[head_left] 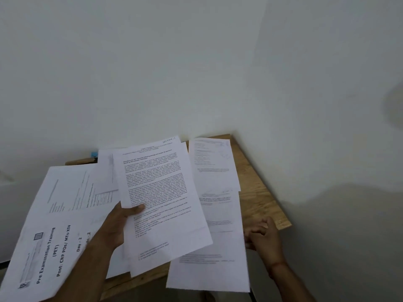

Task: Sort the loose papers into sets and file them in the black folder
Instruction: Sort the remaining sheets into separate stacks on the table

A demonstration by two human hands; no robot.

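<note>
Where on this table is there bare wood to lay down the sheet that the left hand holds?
Bare wood shows in a strip between the right-hand papers and the table's right edge, down to the right hand, and a narrow band at the front edge. Neither seems wide enough for a whole sheet. Middle and left are crowded with overlapping papers.

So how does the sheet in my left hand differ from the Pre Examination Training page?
The held sheet is filled with small dense paragraphs; the Pre Examination Training page carries a few large bold lines. The held sheet is pinched by your left hand; the Pre Examination Training page lies at the left with no hand gripping it. Both are white printed sheets.
</note>
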